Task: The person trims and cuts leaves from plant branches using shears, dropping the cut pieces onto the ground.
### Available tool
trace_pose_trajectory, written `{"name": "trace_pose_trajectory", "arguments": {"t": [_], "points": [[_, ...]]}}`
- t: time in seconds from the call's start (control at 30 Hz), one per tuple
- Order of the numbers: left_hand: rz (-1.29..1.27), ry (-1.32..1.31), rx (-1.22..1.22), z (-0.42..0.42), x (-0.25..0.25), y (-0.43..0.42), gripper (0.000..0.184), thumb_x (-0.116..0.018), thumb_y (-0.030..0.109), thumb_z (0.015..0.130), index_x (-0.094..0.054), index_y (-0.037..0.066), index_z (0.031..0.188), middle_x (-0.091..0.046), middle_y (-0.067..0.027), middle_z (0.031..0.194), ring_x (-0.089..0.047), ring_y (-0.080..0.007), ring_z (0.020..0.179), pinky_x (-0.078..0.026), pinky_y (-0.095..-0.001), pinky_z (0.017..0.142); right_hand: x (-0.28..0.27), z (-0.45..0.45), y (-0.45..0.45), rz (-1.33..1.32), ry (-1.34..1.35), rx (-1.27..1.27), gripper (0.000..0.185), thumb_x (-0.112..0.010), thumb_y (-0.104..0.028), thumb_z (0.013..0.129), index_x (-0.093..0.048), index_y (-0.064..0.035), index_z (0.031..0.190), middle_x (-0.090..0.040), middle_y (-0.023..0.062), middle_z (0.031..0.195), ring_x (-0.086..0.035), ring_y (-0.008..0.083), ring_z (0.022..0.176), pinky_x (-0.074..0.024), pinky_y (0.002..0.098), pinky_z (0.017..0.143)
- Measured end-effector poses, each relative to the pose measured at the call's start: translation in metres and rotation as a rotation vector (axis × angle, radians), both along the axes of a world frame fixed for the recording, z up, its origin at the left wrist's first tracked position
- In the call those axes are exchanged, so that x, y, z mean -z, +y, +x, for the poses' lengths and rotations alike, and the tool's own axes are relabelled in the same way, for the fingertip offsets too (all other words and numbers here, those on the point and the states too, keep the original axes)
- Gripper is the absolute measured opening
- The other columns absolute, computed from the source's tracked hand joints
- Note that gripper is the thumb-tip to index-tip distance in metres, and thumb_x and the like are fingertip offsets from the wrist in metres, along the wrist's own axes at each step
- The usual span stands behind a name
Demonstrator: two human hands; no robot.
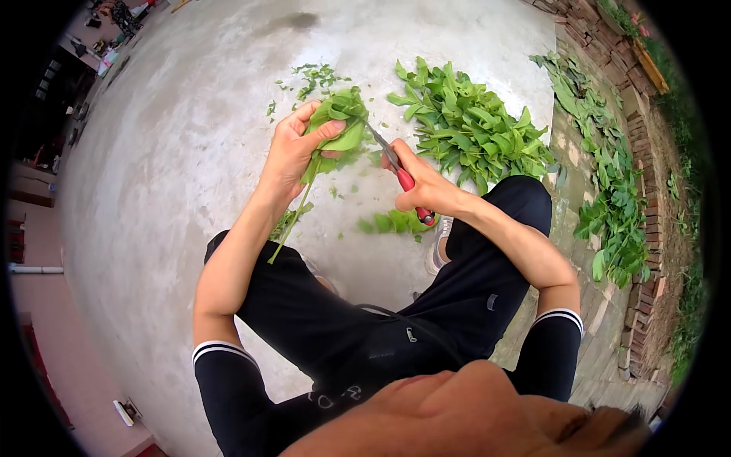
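Observation:
My left hand (298,145) is closed round a leafy stem (346,122), its broad green leaves bunched above the fingers and its thin stalk hanging down toward my knee. In my right hand (426,183) are red-handled pruning shears (405,180), with the fingers wrapped round the grips. The dark blades point up and left, their tips beside the right edge of the bunched leaves. Whether the blades touch a leaf I cannot tell. Small cut leaf pieces (316,75) lie on the concrete beyond my left hand. More leaves (400,222) lie below the shears, between my feet.
A large heap of leafy stems (476,122) lies on the concrete to the right, near my right knee. Further right, more leafy branches (617,198) lie along a brick edging (653,221). A building wall (91,343) stands on the far left.

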State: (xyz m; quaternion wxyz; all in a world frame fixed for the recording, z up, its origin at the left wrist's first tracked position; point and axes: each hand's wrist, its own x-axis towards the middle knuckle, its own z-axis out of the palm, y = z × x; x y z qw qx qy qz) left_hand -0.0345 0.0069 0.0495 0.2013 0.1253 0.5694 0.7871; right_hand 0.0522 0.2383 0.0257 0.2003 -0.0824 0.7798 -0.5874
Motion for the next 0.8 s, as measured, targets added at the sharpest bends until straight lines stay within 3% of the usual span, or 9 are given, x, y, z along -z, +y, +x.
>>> {"name": "trace_pose_trajectory", "arguments": {"t": [0.1,0.2,0.23,0.27,0.3,0.33,0.57,0.67,0.8], "points": [[-0.081,0.052,0.011,0.002,-0.007,-0.001,0.019,-0.075,0.010,0.091,-0.066,0.003,0.106,-0.070,-0.0025,0.096,-0.063,-0.0076,0.078,-0.051,-0.0243,0.064,-0.008,0.000,0.000,0.058,0.003,-0.025,0.066,-0.068,-0.009,0.063,-0.040,-0.0015,0.122,-0.044,0.0110,0.091,-0.046,0.0225,0.082,-0.0414,0.0337,0.072],[-0.081,-0.005,0.055,0.007,-0.010,0.007,0.016,-0.074,0.007,0.090,-0.064,0.001,0.101,-0.063,-0.0006,0.083,-0.048,-0.0065,0.060,-0.037,-0.0219,0.053,-0.020,0.003,-0.003,0.163,0.073,-0.024,0.065,-0.068,-0.002,0.067,-0.032,0.0036,0.121,-0.047,0.0167,0.091,-0.058,0.0257,0.079,-0.0484,0.0405,0.060],[-0.092,-0.012,0.062,0.007,-0.011,0.009,0.014,-0.074,0.006,0.090,-0.064,0.001,0.099,-0.063,-0.0008,0.082,-0.048,-0.0067,0.059,-0.036,-0.0221,0.052,0.012,-0.003,-0.002,0.242,0.330,-0.017,0.059,-0.067,0.001,0.066,-0.032,0.0042,0.113,-0.047,0.0189,0.095,-0.058,0.0247,0.067,-0.0469,0.0375,0.047],[-0.087,0.002,0.112,0.004,-0.008,0.005,0.013,-0.074,0.006,0.090,-0.064,0.001,0.098,-0.065,-0.0024,0.084,-0.052,-0.0074,0.062,-0.039,-0.0225,0.053,-0.007,0.000,-0.003,0.282,0.230,-0.021,0.057,-0.073,-0.006,0.063,-0.036,0.0071,0.105,-0.053,0.0234,0.095,-0.061,0.0311,0.077,-0.0509,0.0438,0.065],[-0.090,0.013,0.146,0.001,-0.005,0.001,0.012,-0.074,0.005,0.090,-0.065,0.000,0.097,-0.067,-0.0040,0.085,-0.056,-0.0081,0.065,-0.043,-0.0229,0.054,-0.031,0.007,-0.005,0.237,0.096,-0.042,0.048,-0.063,0.005,0.068,-0.031,0.0055,0.104,-0.051,0.0172,0.080,-0.061,0.0274,0.052,-0.0474,0.0397,0.038],[-0.091,0.020,0.154,-0.001,-0.003,0.001,0.012,-0.073,0.005,0.090,-0.065,0.000,0.097,-0.067,-0.0041,0.085,-0.056,-0.0077,0.064,-0.042,-0.0227,0.053,-0.029,0.008,-0.007,0.258,0.134,-0.025,0.044,-0.059,0.007,0.069,-0.031,0.0056,0.103,-0.051,0.0145,0.070,-0.062,0.0302,0.046,-0.0477,0.0409,0.037],[-0.040,-0.049,0.103,0.003,-0.009,0.007,0.009,-0.071,0.003,0.091,-0.065,-0.001,0.096,-0.066,-0.0042,0.081,-0.055,-0.0069,0.063,-0.040,-0.0213,0.052,-0.008,0.002,-0.003,0.254,0.145,0.075,0.022,-0.058,0.003,0.071,-0.041,0.0012,0.085,-0.050,0.0117,0.065,-0.059,0.0275,0.044,-0.0456,0.0411,0.039],[-0.075,-0.046,0.103,0.004,-0.016,0.005,0.008,-0.071,0.003,0.091,-0.066,0.000,0.097,-0.068,-0.0040,0.081,-0.058,-0.0071,0.065,-0.044,-0.0221,0.053,-0.030,0.005,-0.002,0.157,0.022,-0.032,0.030,-0.064,-0.003,0.068,-0.044,0.0026,0.090,-0.055,0.0155,0.071,-0.056,0.0267,0.059,-0.0462,0.0416,0.052],[-0.341,0.024,0.136,0.007,-0.015,0.000,0.010,-0.076,0.011,0.088,-0.071,0.003,0.092,-0.071,-0.0030,0.088,-0.064,-0.0087,0.072,-0.052,-0.0253,0.060,-0.024,0.004,-0.011,0.214,0.099,-0.036,0.047,-0.066,-0.005,0.067,-0.042,0.0002,0.107,-0.049,0.0108,0.082,-0.051,0.0237,0.059,-0.0433,0.0375,0.054]]}}
